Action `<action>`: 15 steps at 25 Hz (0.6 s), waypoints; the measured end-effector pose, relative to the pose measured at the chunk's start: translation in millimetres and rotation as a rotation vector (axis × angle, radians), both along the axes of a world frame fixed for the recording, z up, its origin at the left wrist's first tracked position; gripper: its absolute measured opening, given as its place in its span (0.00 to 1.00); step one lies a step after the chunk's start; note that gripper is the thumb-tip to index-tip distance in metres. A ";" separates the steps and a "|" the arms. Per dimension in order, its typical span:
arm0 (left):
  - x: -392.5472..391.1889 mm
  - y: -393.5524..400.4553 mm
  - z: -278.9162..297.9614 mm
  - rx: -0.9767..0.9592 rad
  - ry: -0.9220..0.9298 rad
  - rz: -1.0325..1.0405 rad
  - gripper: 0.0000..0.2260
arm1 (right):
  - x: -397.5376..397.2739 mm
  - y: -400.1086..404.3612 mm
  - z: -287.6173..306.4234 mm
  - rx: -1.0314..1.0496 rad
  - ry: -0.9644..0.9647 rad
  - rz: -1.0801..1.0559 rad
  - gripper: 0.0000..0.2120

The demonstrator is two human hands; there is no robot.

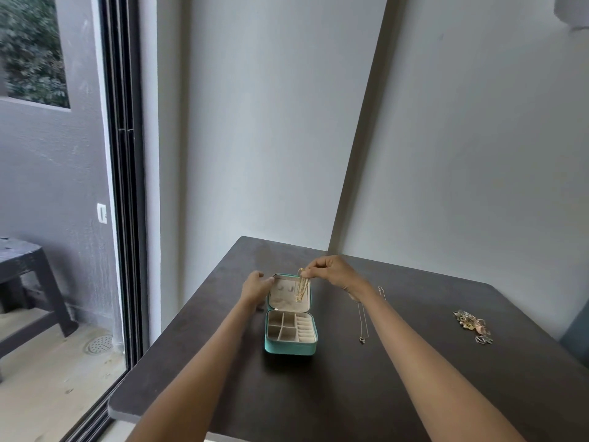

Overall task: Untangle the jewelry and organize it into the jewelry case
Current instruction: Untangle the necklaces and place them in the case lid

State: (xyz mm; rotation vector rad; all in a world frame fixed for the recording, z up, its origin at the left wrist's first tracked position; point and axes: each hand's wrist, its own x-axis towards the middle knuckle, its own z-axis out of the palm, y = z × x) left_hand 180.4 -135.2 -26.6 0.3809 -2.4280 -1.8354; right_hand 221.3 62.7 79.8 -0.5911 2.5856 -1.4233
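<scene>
Above the open lid of the teal jewelry case (pixel 290 345), the right hand (pixel 331 270) pinches a gold chain necklace (pixel 301 288) at its top; the chain hangs limp (light, easily re-tangled). The left hand (pixel 255 286) steadies the lid edge, fingers loosely curved. Grip near the clasp.
</scene>
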 end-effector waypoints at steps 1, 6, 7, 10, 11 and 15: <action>0.9 -0.4 -3.4 0.080 0.009 -0.018 0.16 | -1.0 -3.4 -2.8 0.016 -0.009 0.008 0.01; 24.5 -4.9 -7.6 0.427 0.136 -0.165 0.09 | -13.2 -22.1 -19.5 0.095 -0.025 0.063 0.03; 25.7 -7.6 -9.3 0.458 0.177 -0.186 0.09 | -16.2 -26.6 -24.6 0.116 -0.025 0.063 0.02; 24.2 -12.0 -15.3 0.477 0.240 -0.205 0.09 | -24.1 -40.9 -37.1 0.184 0.019 0.063 0.06; 23.5 -12.4 -17.9 0.479 0.261 -0.206 0.09 | -27.0 -45.7 -40.2 0.217 0.049 0.052 0.06; 21.6 -12.2 -22.4 0.477 0.305 -0.193 0.10 | -38.1 -60.2 -43.5 0.397 0.200 -0.041 0.07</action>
